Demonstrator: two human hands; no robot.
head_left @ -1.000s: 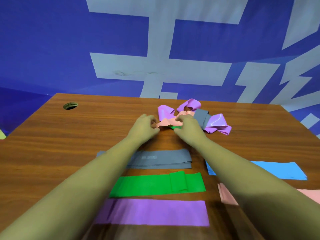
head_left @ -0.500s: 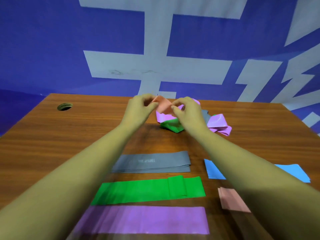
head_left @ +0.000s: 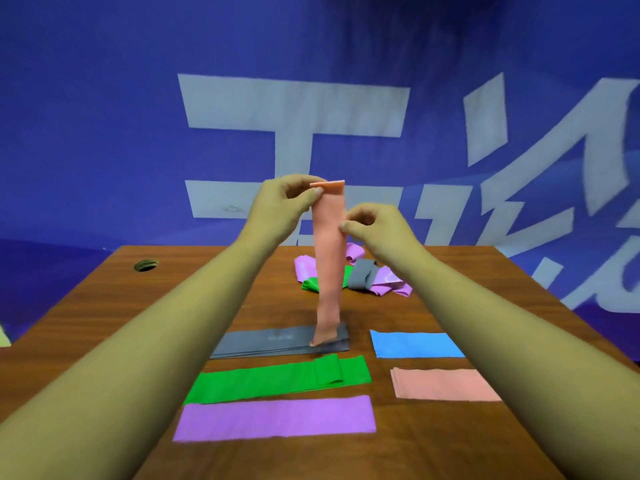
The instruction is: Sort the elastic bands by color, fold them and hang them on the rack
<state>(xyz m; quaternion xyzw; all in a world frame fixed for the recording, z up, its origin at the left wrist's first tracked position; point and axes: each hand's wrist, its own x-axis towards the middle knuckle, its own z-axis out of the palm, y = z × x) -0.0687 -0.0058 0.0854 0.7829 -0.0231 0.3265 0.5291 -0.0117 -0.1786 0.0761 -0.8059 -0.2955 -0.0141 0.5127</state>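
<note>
A salmon-pink elastic band (head_left: 329, 258) hangs straight down above the table, its lower end touching the flat grey band (head_left: 277, 342). My left hand (head_left: 282, 206) pinches its top edge. My right hand (head_left: 375, 226) pinches its right side a little lower. Behind it lies a tangled heap of bands (head_left: 377, 277) in purple, green and grey. Flat on the near table lie a green band (head_left: 280, 381), a purple band (head_left: 275, 417), a blue band (head_left: 415, 344) and a folded pink band (head_left: 445, 383). No rack is in view.
The wooden table (head_left: 104, 317) has a round cable hole (head_left: 146, 265) at its far left corner. A blue wall with large pale lettering (head_left: 294, 116) stands right behind the table's far edge.
Both hands have lifted the pink band out of the heap and raised it high, so it now hangs at full length. The view has tilted up.
</note>
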